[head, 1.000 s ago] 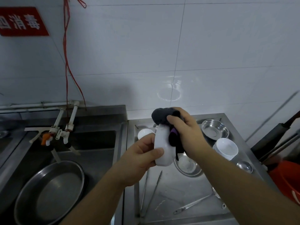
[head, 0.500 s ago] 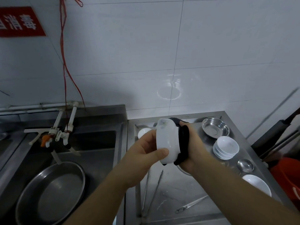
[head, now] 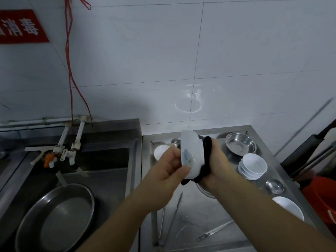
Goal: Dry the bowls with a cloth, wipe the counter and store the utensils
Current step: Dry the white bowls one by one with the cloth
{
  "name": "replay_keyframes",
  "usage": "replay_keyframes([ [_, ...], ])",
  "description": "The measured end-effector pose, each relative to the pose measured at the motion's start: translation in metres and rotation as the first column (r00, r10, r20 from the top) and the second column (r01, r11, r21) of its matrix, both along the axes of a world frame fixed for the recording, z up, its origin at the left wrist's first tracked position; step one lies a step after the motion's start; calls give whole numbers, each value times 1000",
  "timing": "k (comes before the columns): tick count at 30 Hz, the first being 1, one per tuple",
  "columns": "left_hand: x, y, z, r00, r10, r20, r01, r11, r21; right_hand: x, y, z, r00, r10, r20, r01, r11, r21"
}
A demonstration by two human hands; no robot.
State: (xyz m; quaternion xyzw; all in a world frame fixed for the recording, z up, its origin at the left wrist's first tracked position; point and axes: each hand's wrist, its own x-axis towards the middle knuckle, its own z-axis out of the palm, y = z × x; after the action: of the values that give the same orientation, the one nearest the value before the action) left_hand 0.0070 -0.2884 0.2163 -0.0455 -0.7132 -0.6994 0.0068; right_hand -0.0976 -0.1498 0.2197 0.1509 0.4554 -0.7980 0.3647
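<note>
Two hands on one bowl

Left hand [head: 169, 170] pinches white bowl [head: 190, 153] at rim, held on edge above counter [head: 189, 213]. Right hand [head: 216, 160] grips dark cloth [head: 207, 148] against its outside. Sink [head: 109, 171] holds steel pan [head: 54, 217].

White bowl [head: 190, 153], black cloth [head: 207, 151], red sign [head: 21, 27], orange bucket [head: 321, 200]

A red sign [head: 20, 27] hung on the white tiled wall [head: 163, 51] at the upper left, cut off by the picture's edge. It bore large white Chinese characters, of which 消毒 could be read; a further character to their left was only partly in view and could not be made out. No other writing, brand or number was legible anywhere else
</note>
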Motion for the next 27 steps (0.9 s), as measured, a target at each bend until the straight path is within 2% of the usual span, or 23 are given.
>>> replay_keyframes([
  [1,1,2,-3,1000,-10,-3,10,998,-56,1,1,-3,999,-9,34,10,1000,-20],
  [3,3,3,-5,1000,-21,11,22,998,-57,0,4,-5,1000,-18,19,18,1000,3],
  [7,-5,-3,6,989,2,148,-37,972,232,-2,4,3,996,-30,-87,40,993,114],
  [9,-10,-6,10,985,19,174,-69,956,286,-2,2,4,993,-56,-103,69,989,128],
  [12,-10,-6,7,993,15,114,-36,982,185,-2,-1,1,997,-74,-30,75,996,43],
  [14,-8,-3,3,999,18,42,-19,999,26,0,-3,0,997,-60,52,62,997,-40],
  [16,-6,1,-4,1000,4,-18,-7,987,-163,0,-4,0,991,-81,108,88,994,-60],
  [18,-4,6,-12,998,10,-64,-28,959,-281,-1,-3,1,986,-120,114,126,990,-56],
  [20,-2,9,-13,995,26,-98,-52,958,-284,-2,-1,3,990,-131,60,131,991,3],
  [23,-5,9,-5,996,77,-50,-81,994,-76,-1,0,6,993,-113,-31,116,986,121],
  [24,-7,8,-4,993,107,-43,-110,992,-63,0,-1,7,993,-104,-49,110,985,136],
  [27,-9,5,-5,986,157,-53,-165,964,-210,5,-3,8,994,-98,-40,102,987,123],
])
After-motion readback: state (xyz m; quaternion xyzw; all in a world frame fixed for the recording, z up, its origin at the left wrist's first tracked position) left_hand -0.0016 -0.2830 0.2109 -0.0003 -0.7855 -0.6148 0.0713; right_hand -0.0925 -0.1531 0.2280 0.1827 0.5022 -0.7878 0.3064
